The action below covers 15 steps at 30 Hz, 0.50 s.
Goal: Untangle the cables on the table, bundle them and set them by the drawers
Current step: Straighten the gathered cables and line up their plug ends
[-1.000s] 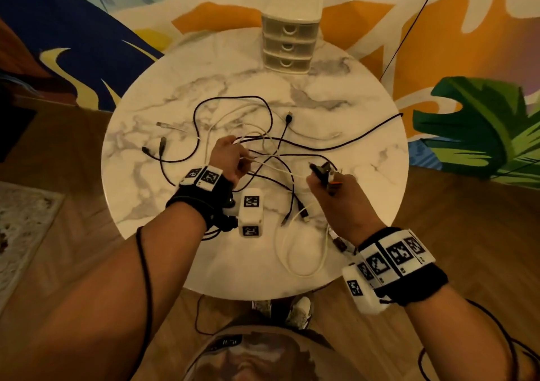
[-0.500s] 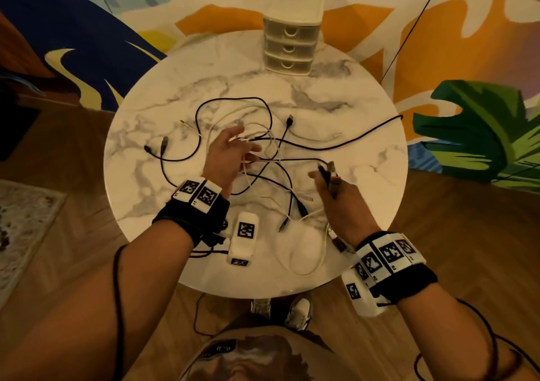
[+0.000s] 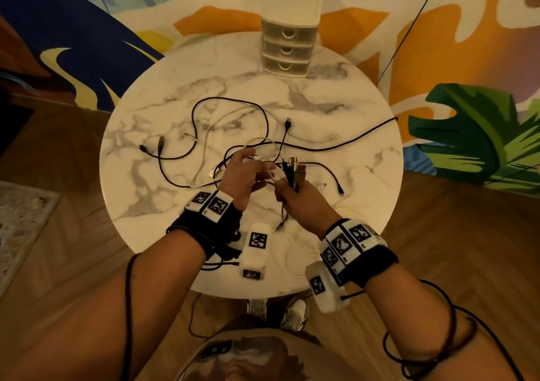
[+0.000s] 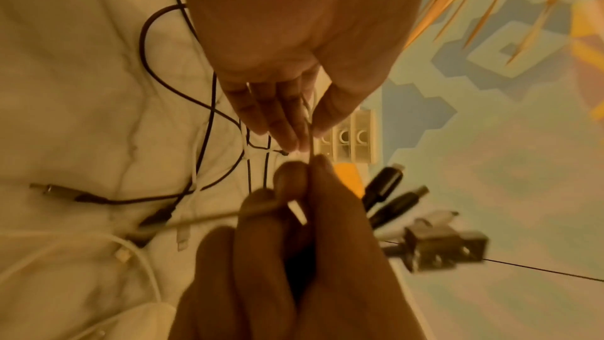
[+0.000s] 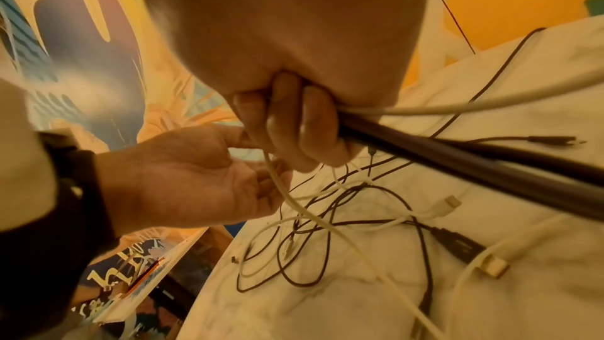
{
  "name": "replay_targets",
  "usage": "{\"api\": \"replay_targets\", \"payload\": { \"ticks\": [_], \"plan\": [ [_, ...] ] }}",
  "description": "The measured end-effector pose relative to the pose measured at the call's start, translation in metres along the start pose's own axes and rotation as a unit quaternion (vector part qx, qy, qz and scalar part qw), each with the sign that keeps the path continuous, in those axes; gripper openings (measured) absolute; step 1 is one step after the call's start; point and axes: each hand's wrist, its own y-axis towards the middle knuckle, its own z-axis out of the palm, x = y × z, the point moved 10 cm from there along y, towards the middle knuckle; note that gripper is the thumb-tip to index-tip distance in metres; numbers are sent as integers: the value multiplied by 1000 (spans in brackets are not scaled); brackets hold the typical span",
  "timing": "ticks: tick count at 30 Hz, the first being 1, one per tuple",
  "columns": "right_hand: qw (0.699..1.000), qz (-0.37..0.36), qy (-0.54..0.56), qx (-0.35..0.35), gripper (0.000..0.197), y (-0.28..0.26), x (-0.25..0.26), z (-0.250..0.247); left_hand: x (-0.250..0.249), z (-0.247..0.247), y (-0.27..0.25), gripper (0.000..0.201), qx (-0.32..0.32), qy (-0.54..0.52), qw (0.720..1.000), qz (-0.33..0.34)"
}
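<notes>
The right hand (image 3: 301, 202) is clenched round a bunch of cable ends (image 3: 295, 171), its grip clamped on them so that dark and pale plugs stand up out of the fist. The right wrist view shows what the head view cannot: the curled fingers (image 5: 294, 123) press dark cords and one white cord against the palm, and these run off to the right over the counter (image 5: 359, 294). The left hand (image 3: 244, 176) is just beside it, its fingers loosely spread, thumb and forefinger pinching a thin white cable (image 3: 264, 158). Only the left wrist view shows that pinch closely: the thin cable passes between thumb and fingers (image 4: 287, 118) and down to the right hand's fingertips, with a small white plug (image 4: 297, 212) at them. The rest of the cables (image 3: 228, 129), black and white, lie tangled in loops across the middle of the round marble counter (image 3: 140, 205), several plugs lying loose at its left and right. The drawers (image 3: 287, 44), a small pale unit of three, stand at the far edge of the counter, well apart from the tangle. Half a second ago the hands were apart, the left reaching flat into the tangle and the right holding its plugs off to the side; now they have come together over the near middle of the counter, and the left has lifted the white cable clear.
</notes>
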Motion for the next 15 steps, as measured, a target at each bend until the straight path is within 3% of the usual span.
{"api": "replay_targets", "payload": {
  "ticks": [4,6,8,10,13,14,15],
  "plan": [
    [999,44,21,13,38,-9,-23,1,-12,-25,19,33,-76,46,996,21],
    [998,51,37,-5,37,-16,-30,-7,-20,-31,28,23,-63,145,987,29],
    [998,39,41,-15,38,-23,-32,-16,-19,-29,28,16,-8,338,941,30],
    [998,30,57,-23,38,-30,-30,-26,-23,-24,23,17,12,464,881,90],
    [993,22,114,-25,38,-39,-25,-35,-47,-13,-1,12,-48,458,856,234],
    [992,20,122,-22,38,-42,-23,-36,-47,-8,-6,15,-56,448,860,236],
    [991,17,129,-17,37,-44,-23,-36,-39,-2,-8,25,-39,433,880,192]
  ]
}}
